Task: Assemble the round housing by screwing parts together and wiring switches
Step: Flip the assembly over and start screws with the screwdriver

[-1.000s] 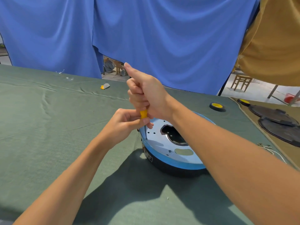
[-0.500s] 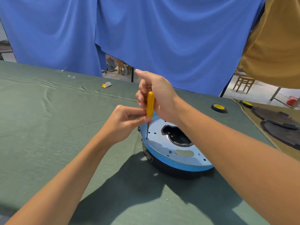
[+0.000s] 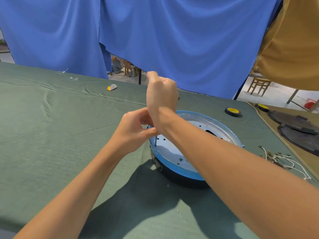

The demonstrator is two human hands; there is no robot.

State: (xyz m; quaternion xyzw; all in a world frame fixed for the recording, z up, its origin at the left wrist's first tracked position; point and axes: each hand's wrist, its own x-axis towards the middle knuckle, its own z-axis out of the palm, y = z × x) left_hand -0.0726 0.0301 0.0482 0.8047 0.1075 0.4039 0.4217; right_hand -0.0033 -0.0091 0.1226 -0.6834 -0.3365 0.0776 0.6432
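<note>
Round housing (image 3: pixel 212 123) on the green cloth (image 3: pixel 51 135), just right of both hands. Right hand (image 3: pixel 161 94) fisted above an upright screwdriver (image 3: pixel 155 140), whose tip meets the housing's left edge; left hand (image 3: pixel 136 130) pinches the shaft.

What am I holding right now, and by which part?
A screwdriver: the right hand is fisted round its hidden handle, and the left hand pinches the top of the bare shaft.
</note>
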